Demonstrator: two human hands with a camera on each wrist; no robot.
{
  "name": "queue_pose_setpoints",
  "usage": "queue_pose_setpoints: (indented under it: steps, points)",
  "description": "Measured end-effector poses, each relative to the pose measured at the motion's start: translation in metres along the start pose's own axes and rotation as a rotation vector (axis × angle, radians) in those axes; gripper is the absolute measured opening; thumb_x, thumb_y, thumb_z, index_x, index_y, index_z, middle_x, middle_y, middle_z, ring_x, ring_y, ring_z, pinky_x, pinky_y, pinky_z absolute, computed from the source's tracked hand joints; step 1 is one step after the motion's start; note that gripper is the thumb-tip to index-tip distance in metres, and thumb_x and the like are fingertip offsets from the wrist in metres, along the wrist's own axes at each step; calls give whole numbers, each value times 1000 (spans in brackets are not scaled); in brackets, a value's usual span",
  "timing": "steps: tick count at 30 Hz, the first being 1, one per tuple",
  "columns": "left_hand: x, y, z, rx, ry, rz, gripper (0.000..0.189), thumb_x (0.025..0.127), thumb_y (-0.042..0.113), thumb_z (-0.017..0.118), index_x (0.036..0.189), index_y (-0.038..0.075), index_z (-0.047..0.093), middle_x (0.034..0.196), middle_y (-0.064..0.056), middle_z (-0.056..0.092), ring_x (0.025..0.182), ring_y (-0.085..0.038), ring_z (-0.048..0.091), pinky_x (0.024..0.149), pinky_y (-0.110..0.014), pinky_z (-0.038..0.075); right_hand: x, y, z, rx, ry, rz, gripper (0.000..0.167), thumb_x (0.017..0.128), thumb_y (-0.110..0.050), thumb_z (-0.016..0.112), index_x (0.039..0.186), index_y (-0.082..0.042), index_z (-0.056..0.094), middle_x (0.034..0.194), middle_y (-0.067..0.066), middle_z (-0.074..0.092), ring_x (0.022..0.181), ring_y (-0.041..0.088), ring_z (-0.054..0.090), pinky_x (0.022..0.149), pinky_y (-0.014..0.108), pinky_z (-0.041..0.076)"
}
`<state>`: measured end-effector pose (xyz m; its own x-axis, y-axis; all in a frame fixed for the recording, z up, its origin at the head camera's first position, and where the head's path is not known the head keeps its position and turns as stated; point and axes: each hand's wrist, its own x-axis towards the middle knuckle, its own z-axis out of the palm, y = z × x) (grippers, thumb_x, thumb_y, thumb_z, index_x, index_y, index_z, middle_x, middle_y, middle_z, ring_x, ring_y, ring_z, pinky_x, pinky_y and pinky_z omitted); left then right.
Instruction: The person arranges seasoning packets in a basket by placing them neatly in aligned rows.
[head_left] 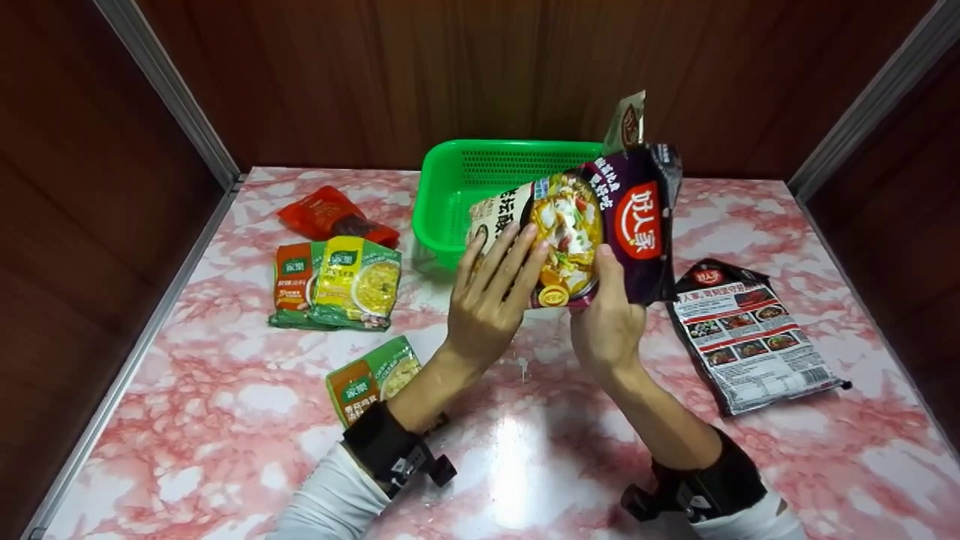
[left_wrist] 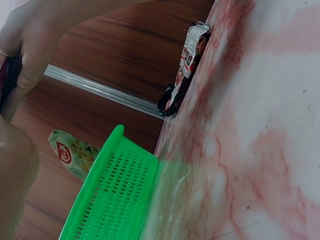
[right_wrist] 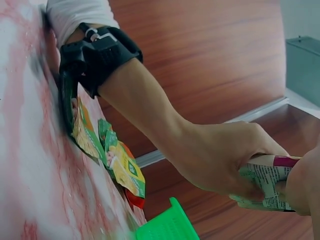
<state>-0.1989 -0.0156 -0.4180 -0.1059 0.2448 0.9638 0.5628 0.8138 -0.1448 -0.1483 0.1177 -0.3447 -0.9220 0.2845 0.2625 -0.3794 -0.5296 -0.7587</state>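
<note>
Both hands hold a purple and cream seasoning packet (head_left: pixel 571 217) with a dish pictured on its front, tilted and raised in front of the green basket. My left hand (head_left: pixel 487 304) lays its fingers across the cream end, and in the right wrist view its thumb is against the packet's printed back (right_wrist: pixel 270 182). The right hand (head_left: pixel 611 330) grips the lower edge near the purple end, thumb on the front; its other fingers are hidden behind. Behind the held packet, the green plastic basket (head_left: pixel 441 199) has another packet (head_left: pixel 624 127) poking up at its right end.
A black and white packet (head_left: pixel 754 337) lies back up at the right. On the left are a red packet (head_left: pixel 326 214), overlapping yellow-green (head_left: pixel 356 281) and red-green (head_left: pixel 292 277) packets, and a green-brown one (head_left: pixel 371 379) partly under the left forearm. Wooden panels enclose the marbled table.
</note>
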Motion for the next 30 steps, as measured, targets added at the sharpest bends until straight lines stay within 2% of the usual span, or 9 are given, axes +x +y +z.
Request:
queue_pose_setpoints:
  steps: [3, 7, 10, 13, 16, 20, 24, 30]
  points:
    - [1, -3, 0, -80, -93, 6, 52, 99, 15, 82, 150, 9, 72, 153, -13, 74, 145, -33, 70, 125, -56, 53, 4, -1, -1, 21, 11, -7, 38, 118, -11, 41, 151, -1, 57, 141, 14, 73, 126, 24, 76, 112, 39, 64]
    - [4, -14, -3, -245, -251, 18, 76, 96, 41, 87, 158, 5, 62, 164, -17, 64, 155, -36, 60, 132, -56, 45, 13, -3, -4, 43, 18, -36, 40, 119, -11, 40, 153, 2, 58, 141, 17, 74, 125, 26, 77, 111, 40, 64]
    - [9, -28, -5, -361, -342, 11, 87, 95, 51, 87, 160, 1, 57, 170, -19, 57, 160, -37, 53, 137, -55, 39, 17, -6, -7, 10, 43, -11, 43, 120, -16, 39, 153, 3, 60, 136, 15, 77, 119, 24, 78, 105, 38, 66]
    - [14, -42, -8, -426, -413, -40, 89, 97, 53, 82, 162, 0, 52, 174, -19, 50, 164, -36, 47, 141, -54, 33, 22, -10, -9, 5, 69, -16, 42, 120, -18, 39, 154, 0, 59, 134, 12, 78, 118, 24, 78, 104, 37, 67]
    - [15, -57, -11, -433, -480, -127, 81, 103, 51, 73, 165, 3, 50, 176, -16, 49, 165, -35, 45, 142, -53, 30, 30, -13, -12, 31, 80, -90, 39, 119, -13, 42, 154, -5, 57, 136, 16, 75, 119, 27, 77, 103, 42, 68]
    - [5, -76, -9, -401, -565, -229, 66, 111, 43, 66, 165, 6, 54, 170, -16, 58, 162, -38, 50, 140, -57, 33, 38, -19, -16, 39, 86, -155, 38, 119, -11, 42, 154, -6, 55, 135, 18, 73, 117, 29, 77, 99, 44, 69]
    - [-9, -90, -3, -396, -634, -299, 58, 115, 39, 64, 163, 7, 58, 164, -17, 63, 159, -41, 53, 137, -60, 36, 44, -24, -18, 27, 137, -125, 35, 119, -15, 42, 149, -5, 58, 131, 14, 75, 114, 25, 76, 98, 39, 68]
    - [-27, -99, 9, -394, -737, -348, 56, 118, 41, 61, 164, 10, 59, 163, -16, 64, 157, -41, 55, 137, -61, 37, 52, -29, -22, 30, 169, -106, 35, 120, -16, 42, 149, -6, 60, 135, 15, 74, 119, 27, 75, 104, 38, 67]
